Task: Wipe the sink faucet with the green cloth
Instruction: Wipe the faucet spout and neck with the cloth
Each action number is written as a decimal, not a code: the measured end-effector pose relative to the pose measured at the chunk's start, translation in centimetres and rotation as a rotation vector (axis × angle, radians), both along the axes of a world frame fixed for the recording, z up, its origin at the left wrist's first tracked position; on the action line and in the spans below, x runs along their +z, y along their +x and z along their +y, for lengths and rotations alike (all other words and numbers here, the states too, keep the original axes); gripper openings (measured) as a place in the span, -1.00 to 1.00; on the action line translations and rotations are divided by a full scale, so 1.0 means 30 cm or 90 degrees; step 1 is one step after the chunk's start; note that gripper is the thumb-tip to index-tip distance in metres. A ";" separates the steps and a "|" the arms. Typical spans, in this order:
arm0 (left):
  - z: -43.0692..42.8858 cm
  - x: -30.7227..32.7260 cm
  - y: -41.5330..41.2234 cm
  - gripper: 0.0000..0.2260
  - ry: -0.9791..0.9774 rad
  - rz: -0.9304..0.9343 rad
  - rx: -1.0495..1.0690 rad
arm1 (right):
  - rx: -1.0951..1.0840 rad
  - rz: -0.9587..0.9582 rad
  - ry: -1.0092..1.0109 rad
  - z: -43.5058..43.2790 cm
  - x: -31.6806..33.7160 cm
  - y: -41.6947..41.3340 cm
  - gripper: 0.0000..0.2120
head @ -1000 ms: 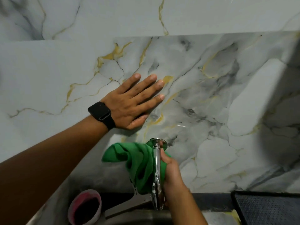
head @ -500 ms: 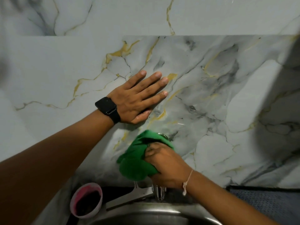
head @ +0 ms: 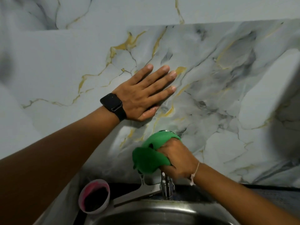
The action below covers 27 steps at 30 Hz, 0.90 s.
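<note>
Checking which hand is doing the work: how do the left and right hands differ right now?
The left hand lies flat and open on the marble wall; the right hand is curled around the green cloth on the faucet. The left wears a black watch, the right a thin string bracelet. Both are bare.

Marble-look wall (head: 227, 98), grey and gold veins, straight behind my grip. Black watch (head: 113, 105) on my other wrist, up-left of grip. Pink-rimmed cup (head: 94, 198), dark inside, below-left of my grip, beside steel sink rim (head: 162, 208). Thin string bracelet (head: 194, 173) just behind my grip. Dark counter (head: 267, 194) lower right.
</note>
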<state>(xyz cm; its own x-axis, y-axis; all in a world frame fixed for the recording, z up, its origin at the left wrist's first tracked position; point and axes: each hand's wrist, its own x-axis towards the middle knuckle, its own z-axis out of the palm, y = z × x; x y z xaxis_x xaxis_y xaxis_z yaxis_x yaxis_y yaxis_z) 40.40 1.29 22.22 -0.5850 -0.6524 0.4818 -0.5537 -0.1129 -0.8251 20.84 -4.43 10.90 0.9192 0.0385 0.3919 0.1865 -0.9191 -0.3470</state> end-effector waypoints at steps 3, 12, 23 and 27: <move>0.003 -0.010 -0.003 -0.38 0.005 0.006 0.004 | -0.059 -0.043 0.244 0.108 -0.157 -0.127 -0.54; 0.007 -0.007 -0.008 -0.38 -0.003 0.003 0.004 | -0.366 0.064 1.250 0.180 -0.186 -0.158 -0.57; 0.003 -0.010 -0.008 -0.37 0.005 0.002 0.015 | -0.076 0.089 1.447 0.140 -0.283 -0.091 -0.55; 0.014 -0.002 -0.023 -0.39 0.001 0.003 0.007 | -0.134 0.095 1.378 0.109 -0.225 -0.074 -0.48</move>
